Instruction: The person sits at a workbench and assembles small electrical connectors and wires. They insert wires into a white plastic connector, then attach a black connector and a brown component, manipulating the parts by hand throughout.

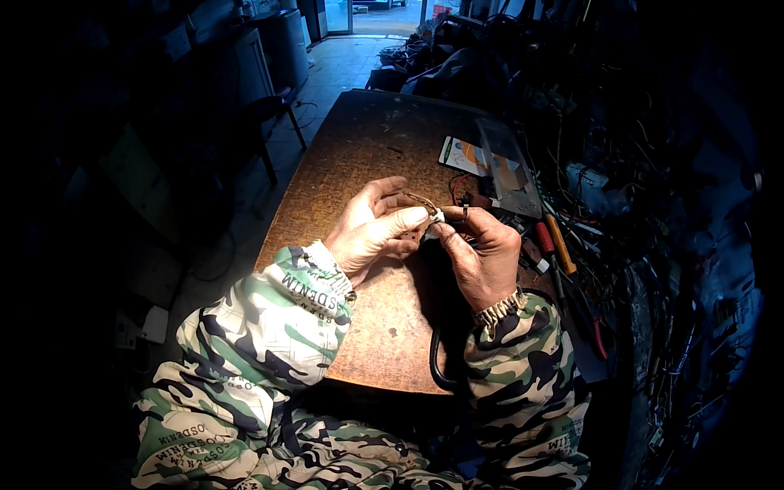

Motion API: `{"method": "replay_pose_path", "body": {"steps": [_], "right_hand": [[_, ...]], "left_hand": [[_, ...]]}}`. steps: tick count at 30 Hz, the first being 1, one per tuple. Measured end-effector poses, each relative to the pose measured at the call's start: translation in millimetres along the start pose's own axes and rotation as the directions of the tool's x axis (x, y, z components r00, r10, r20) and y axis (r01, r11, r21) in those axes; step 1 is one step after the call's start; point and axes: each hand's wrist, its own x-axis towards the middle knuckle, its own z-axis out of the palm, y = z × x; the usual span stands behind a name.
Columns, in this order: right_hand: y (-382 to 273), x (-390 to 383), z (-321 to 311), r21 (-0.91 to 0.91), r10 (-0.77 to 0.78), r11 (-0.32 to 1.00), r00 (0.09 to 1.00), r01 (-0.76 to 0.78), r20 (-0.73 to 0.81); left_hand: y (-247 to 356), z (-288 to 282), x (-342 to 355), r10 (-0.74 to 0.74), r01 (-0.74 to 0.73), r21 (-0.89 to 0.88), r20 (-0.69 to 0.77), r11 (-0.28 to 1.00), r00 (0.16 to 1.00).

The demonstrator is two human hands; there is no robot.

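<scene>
"Over the worn brown table (384, 335), your left hand (371, 231) curls, its thumb pressed down, while your right hand (488, 255) pinches, thumb against forefinger."

"Pinching what, and how far along?"

"Your red-handled tool (544, 238) lies unheld at right. A small pale part (436, 216) sits in both your grips, above the table, not set down; what looks like thin brown wire (422, 199) arcs beside it. Whether they are joined, or what is left, cannot be told."

The brown table (351, 151) bears a flat packet (460, 155)
</scene>
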Motion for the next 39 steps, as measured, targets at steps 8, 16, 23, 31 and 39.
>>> {"method": "replay_pose_path", "body": {"steps": [8, 16, 23, 31, 39], "right_hand": [[0, -1, 5, 0.283, 0.103, 0.953, 0.994, -0.112, 0.046], [-7, 1, 2, 0.332, 0.045, 0.943, 0.999, -0.034, -0.025], [-1, 0, 1, 0.084, -0.075, 0.993, 0.996, 0.079, -0.052], [-8, 2, 0, 0.084, -0.072, 0.994, 0.996, 0.076, -0.051], [-7, 2, -2, -0.152, -0.11, 0.983, 0.993, 0.103, -0.037]], "left_hand": [[-16, -8, 7, -0.043, 0.059, -0.24, 0.07, 0.969, 0.997], [-9, -6, 4, -0.064, 0.081, -0.32, 0.065, 0.944, 0.996], [-12, -8, 6, -0.072, 0.109, -0.316, 0.125, 0.943, 0.99], [-14, -13, 8, -0.028, 0.089, -0.383, 0.163, 0.92, 0.986], [-17, -15, 10, -0.03, 0.085, -0.403, 0.14, 0.911, 0.99]]}}
